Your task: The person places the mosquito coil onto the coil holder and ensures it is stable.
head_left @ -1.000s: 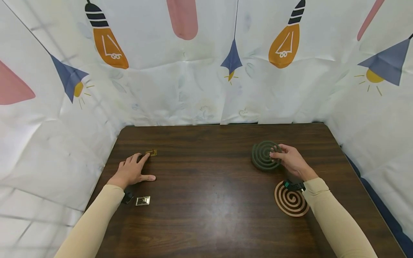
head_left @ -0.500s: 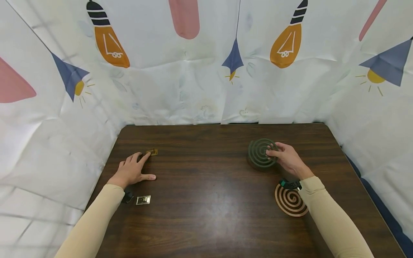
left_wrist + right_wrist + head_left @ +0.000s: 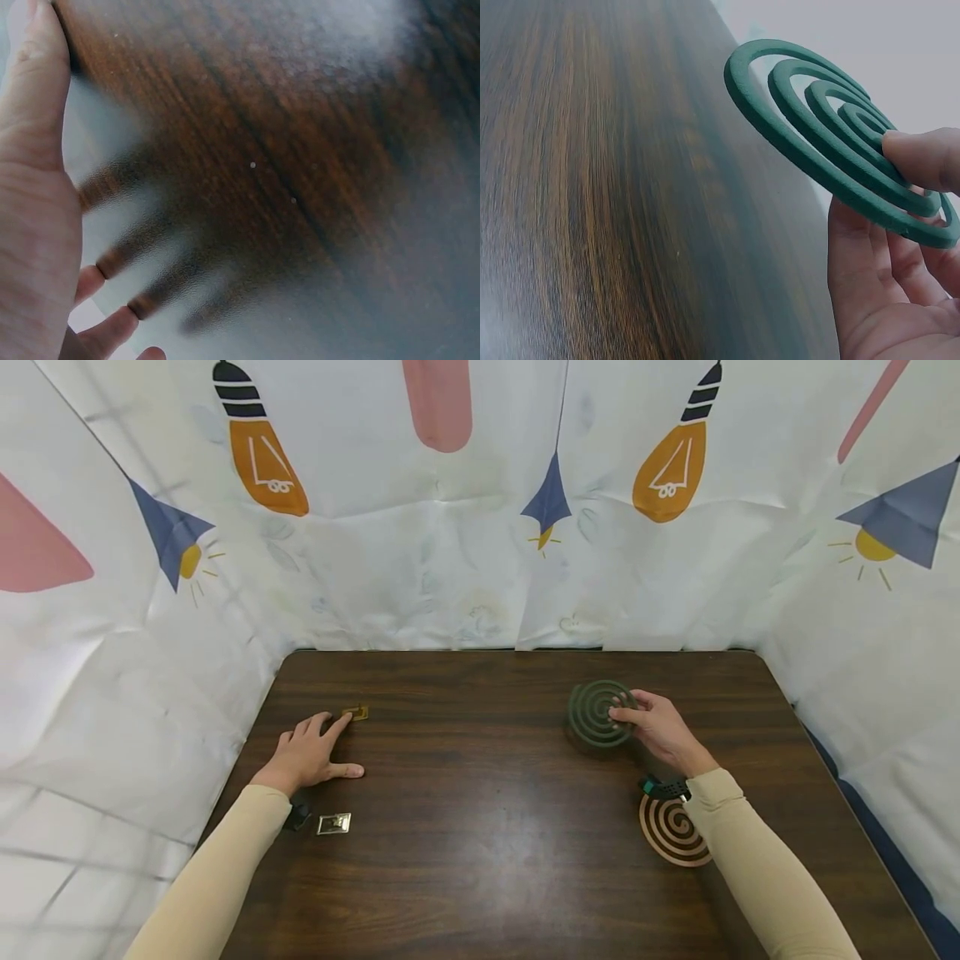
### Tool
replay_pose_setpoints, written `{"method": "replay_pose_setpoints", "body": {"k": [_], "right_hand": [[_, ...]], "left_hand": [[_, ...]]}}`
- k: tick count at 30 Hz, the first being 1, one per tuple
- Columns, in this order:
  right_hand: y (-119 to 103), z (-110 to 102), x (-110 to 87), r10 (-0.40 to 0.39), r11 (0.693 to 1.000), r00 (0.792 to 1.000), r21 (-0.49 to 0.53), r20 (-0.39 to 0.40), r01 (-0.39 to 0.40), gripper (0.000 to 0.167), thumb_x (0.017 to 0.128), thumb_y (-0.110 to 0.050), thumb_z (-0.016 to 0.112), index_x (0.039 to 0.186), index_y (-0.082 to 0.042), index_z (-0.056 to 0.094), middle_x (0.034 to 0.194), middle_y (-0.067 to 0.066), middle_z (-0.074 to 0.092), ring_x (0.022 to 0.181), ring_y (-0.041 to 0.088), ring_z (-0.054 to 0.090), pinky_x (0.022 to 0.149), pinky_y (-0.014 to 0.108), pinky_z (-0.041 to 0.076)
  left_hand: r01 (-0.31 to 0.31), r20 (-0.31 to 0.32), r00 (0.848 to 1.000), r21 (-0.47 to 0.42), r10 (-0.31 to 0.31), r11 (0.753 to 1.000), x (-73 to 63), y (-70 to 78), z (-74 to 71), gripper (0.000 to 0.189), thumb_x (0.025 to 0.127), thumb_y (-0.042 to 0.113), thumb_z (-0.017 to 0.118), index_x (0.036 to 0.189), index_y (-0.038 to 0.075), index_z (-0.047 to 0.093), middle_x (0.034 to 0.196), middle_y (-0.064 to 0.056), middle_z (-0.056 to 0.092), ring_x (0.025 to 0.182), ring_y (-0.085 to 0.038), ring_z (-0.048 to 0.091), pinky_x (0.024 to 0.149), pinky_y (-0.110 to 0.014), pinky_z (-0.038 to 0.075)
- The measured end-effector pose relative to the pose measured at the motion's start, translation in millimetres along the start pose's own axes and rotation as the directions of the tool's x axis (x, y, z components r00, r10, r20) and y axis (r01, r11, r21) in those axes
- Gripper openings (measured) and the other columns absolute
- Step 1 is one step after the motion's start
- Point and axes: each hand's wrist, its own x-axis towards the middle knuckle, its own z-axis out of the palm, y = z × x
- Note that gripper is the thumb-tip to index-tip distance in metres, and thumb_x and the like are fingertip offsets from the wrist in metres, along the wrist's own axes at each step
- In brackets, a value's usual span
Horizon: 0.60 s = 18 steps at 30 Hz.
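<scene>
A dark green mosquito coil [image 3: 592, 714] is pinched between the thumb and fingers of my right hand [image 3: 660, 731]. The right wrist view shows this green coil [image 3: 817, 142] tilted and raised off the tabletop. My left hand [image 3: 303, 756] rests on the table at the left, fingers spread, its index fingertip touching a small gold metal piece [image 3: 360, 712]. In the left wrist view the left hand [image 3: 37, 195] lies along the edge, and the gold piece is out of sight there. Nearer than that hand lies a small silver rectangular metal piece [image 3: 333, 823].
A brown spiral coil [image 3: 671, 831] lies on the dark wooden table [image 3: 480, 793], partly covered by the right forearm. White printed cloth [image 3: 450, 568] hangs behind the table and along both sides.
My right hand has moved left with the green mosquito coil, uncovering a little more table at the right. The left hand stays in place on the gold piece.
</scene>
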Motion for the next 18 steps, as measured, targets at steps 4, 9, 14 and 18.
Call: {"method": "replay_pose_setpoints", "body": {"k": [4, 9, 14, 18], "right_hand": [[-1, 5, 2.5, 0.004, 1.000, 1.000, 0.002, 0.002, -0.004, 0.046, 0.098, -0.007, 0.071, 0.136, 0.005, 0.047, 0.109, 0.001, 0.063, 0.091, 0.013, 0.065, 0.079, 0.028, 0.057], [-4, 13, 5.5, 0.006, 1.000, 1.000, 0.018, 0.007, -0.006, 0.054, 0.098, -0.007, 0.072, 0.140, 0.009, 0.042, 0.112, 0.002, 0.061, 0.091, 0.012, 0.065, 0.079, 0.028, 0.057], [-5, 21, 9.8, -0.008, 1.000, 1.000, 0.028, 0.015, 0.007, 0.045, 0.098, -0.005, 0.071, 0.135, 0.006, 0.047, 0.109, 0.002, 0.062, 0.088, 0.013, 0.065, 0.077, 0.027, 0.057], [-5, 28, 12.4, -0.017, 0.999, 0.999, 0.052, 0.029, 0.015, 0.045, 0.098, -0.003, 0.070, 0.134, 0.007, 0.046, 0.108, 0.002, 0.061, 0.088, 0.013, 0.064, 0.076, 0.027, 0.056]], "left_hand": [[0.006, 0.003, 1.000, -0.005, -0.006, 1.000, 1.5, -1.0, 0.5, 0.112, 0.083, 0.075, 0.067, 0.161, 0.004, 0.029, 0.155, -0.037, 0.026, 0.137, -0.061, 0.028, 0.103, -0.077, 0.025], [0.002, -0.002, 1.000, -0.008, -0.002, 1.000, 3.2, -1.5, 0.3, 0.112, 0.083, 0.075, 0.067, 0.161, 0.005, 0.030, 0.155, -0.037, 0.026, 0.138, -0.061, 0.027, 0.103, -0.077, 0.024], [-0.003, -0.003, 1.000, -0.005, 0.003, 1.000, 3.1, -2.6, 1.5, 0.113, 0.082, 0.077, 0.066, 0.160, 0.004, 0.030, 0.154, -0.038, 0.026, 0.137, -0.062, 0.027, 0.103, -0.077, 0.025], [-0.004, -0.004, 1.000, -0.013, 0.003, 1.000, 1.6, -3.0, 2.5, 0.113, 0.082, 0.077, 0.066, 0.160, 0.004, 0.030, 0.154, -0.038, 0.026, 0.137, -0.062, 0.026, 0.103, -0.077, 0.024]]}}
